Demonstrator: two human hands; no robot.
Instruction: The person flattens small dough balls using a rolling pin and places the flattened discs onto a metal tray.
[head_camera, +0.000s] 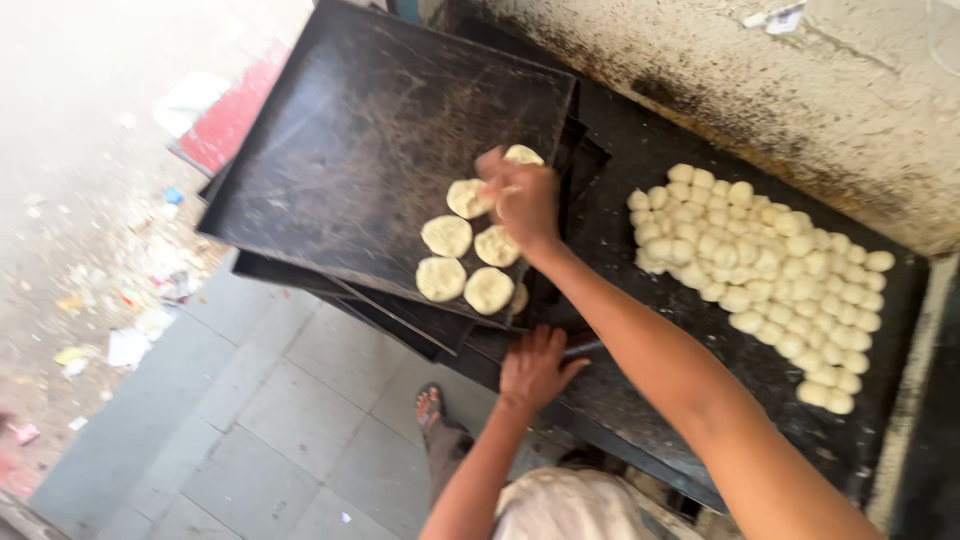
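The dark table (700, 400) fills the right half of the view, running from about 12 o'clock down to 5 o'clock, with a stained pale wall (800, 90) along its far side. At 10 to 11 o'clock a stack of black baking trays (340, 160) rests on the table's left part and juts out over the grey tiled floor (250, 420); most of the top tray is bare, open metal. A heap of small dough balls (770, 270) lies on the table at about 3 o'clock, well apart from the trays. Six or so flattened dough discs (447, 237) sit packed in the top tray's near right corner, close to its edge.

The right hand (522, 200), near the centre, is curled with fingers bunched, pressing or pinching one disc (467, 198) at the upper end of that cluster; whether it grips or only presses it I cannot tell. The left hand (533, 368), at about 6 o'clock, lies spread and flat on the table's front edge below the trays, holding nothing. A sandalled foot (430, 407) shows on the floor just left of it. Litter (130, 300) lies scattered at 9 o'clock.
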